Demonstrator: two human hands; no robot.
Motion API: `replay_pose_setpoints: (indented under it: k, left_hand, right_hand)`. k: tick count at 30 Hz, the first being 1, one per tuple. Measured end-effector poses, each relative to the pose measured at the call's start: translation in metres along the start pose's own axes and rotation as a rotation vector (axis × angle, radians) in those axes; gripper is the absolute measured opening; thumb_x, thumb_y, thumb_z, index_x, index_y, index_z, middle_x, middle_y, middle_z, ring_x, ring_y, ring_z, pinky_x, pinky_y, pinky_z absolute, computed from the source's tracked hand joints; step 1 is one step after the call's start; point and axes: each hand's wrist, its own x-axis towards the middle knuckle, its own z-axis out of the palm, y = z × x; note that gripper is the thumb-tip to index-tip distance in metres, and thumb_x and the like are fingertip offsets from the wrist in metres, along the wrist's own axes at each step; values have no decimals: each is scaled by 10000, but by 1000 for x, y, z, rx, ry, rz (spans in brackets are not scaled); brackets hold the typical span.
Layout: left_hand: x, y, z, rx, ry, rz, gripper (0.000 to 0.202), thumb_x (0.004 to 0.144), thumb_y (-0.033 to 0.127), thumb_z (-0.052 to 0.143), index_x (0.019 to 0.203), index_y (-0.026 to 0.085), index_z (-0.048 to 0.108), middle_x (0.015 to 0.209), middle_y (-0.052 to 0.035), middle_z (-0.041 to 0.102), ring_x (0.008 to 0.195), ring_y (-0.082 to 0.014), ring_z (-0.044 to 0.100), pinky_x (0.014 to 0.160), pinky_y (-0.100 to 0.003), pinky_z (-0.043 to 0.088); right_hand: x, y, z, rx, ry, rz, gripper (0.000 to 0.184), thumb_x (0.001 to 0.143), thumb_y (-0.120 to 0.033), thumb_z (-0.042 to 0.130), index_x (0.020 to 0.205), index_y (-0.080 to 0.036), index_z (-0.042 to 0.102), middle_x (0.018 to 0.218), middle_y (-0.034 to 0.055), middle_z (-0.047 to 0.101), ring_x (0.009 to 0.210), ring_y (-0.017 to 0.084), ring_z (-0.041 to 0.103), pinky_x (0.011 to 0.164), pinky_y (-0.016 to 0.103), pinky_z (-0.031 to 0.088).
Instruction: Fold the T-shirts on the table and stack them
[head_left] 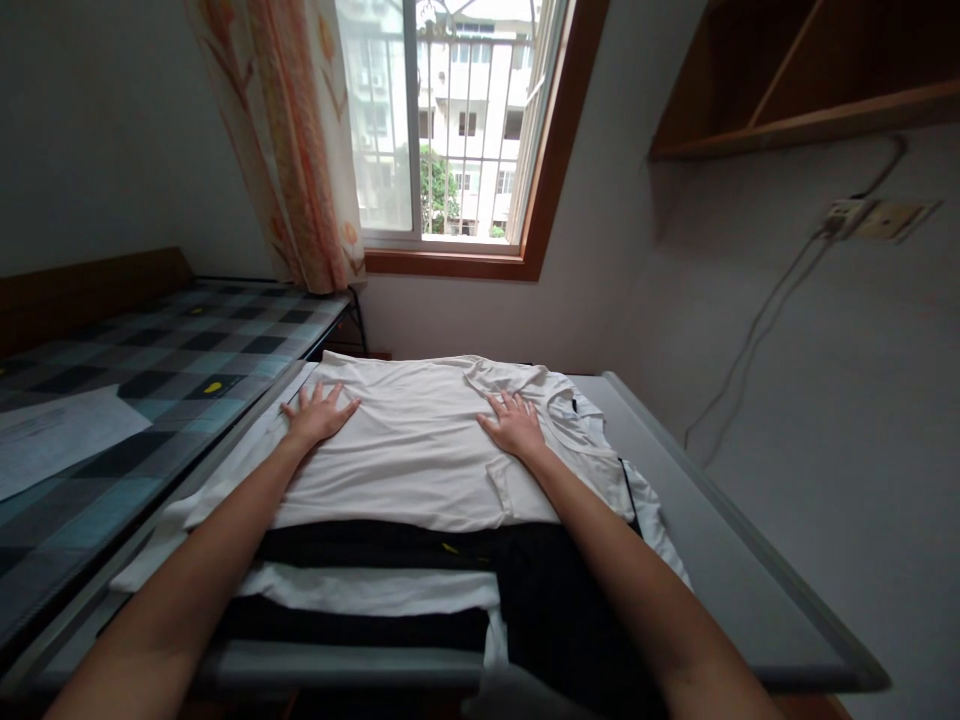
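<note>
A white T-shirt (405,440) lies spread out flat, its round neckline to the right and its hem to the left. My left hand (319,412) rests on the shirt near the hem, palm down with fingers spread. Near the sleeve and neck end, my right hand (514,424) also lies palm down, fingers apart. Faint creases run across the shirt between both hands. Below it, black clothing (390,545) and another white garment (375,588) stick out toward me in layers.
The clothes lie on a grey table (720,560) with a raised edge. To the left is a bed with a checked mattress (247,330) and a paper sheet (64,440) on it. A curtain (289,140) hangs by the barred window. Cables (765,310) run down the right wall.
</note>
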Motion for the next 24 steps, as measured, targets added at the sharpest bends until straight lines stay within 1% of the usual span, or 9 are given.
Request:
replay_pose_setpoints:
  k: [6,9,11,14,16,18,20,22,24]
  left_hand:
    - [16,3,3,-24,46,16,809,840,750,303,1496,281,369,1600,-143,232,1442,-456,165,1041,-773,120]
    - [18,0,6,-53,86,34,736,857,702,354,1450,276,449,1573,-148,302,1430,-451,211,1041,-766,146]
    - [15,-2,6,-98,204,61,619,910,599,343,1375,239,537,1540,-148,368,1426,-408,256,1077,-707,185]
    - [7,-2,3,-156,475,168,465,954,408,321,1202,185,645,1457,-132,490,1396,-309,349,1126,-536,259]
    - [-2,-2,-1,-172,533,307,383,928,348,372,1082,181,679,1348,-118,591,1308,-277,459,1097,-452,324]
    - [-14,-3,-5,-198,473,473,319,895,338,425,982,182,690,1187,-112,675,1152,-265,571,1023,-412,396]
    - [-27,-6,-8,-258,366,618,301,888,353,443,921,178,685,1009,-100,709,961,-235,633,907,-370,460]
    - [-42,-8,-12,-339,239,706,307,889,389,456,868,174,674,866,-71,697,780,-188,629,757,-308,485]
    - [-55,-9,-16,-401,141,723,325,881,431,484,793,172,661,755,-38,666,642,-144,574,635,-263,457]
  right_hand:
    - [14,2,-1,31,6,4,679,931,-639,321,1521,-303,320,1609,50,236,1466,305,180,1169,517,105]
    - [14,3,-1,46,19,-6,673,933,-631,332,1517,-296,330,1603,59,251,1464,309,189,1167,518,122]
    - [13,4,0,66,33,-16,670,934,-616,351,1511,-275,350,1592,81,276,1459,320,201,1163,523,135]
    - [12,9,3,110,85,-53,638,938,-554,404,1496,-245,384,1567,110,327,1449,328,232,1157,526,154]
    - [12,14,5,152,160,-90,590,938,-484,441,1467,-221,431,1530,119,391,1432,312,275,1155,511,177]
    - [13,18,6,213,258,-137,508,934,-409,467,1388,-187,523,1455,126,491,1382,283,365,1143,472,227]
    - [13,19,6,290,358,-177,395,930,-338,472,1249,-164,626,1332,127,598,1284,257,475,1109,427,296]
    - [11,15,3,361,444,-198,303,928,-287,464,1095,-167,687,1195,120,670,1169,245,555,1050,401,363]
    - [7,8,-2,414,493,-220,256,923,-264,469,979,-180,704,1087,107,700,1073,243,599,982,387,413]
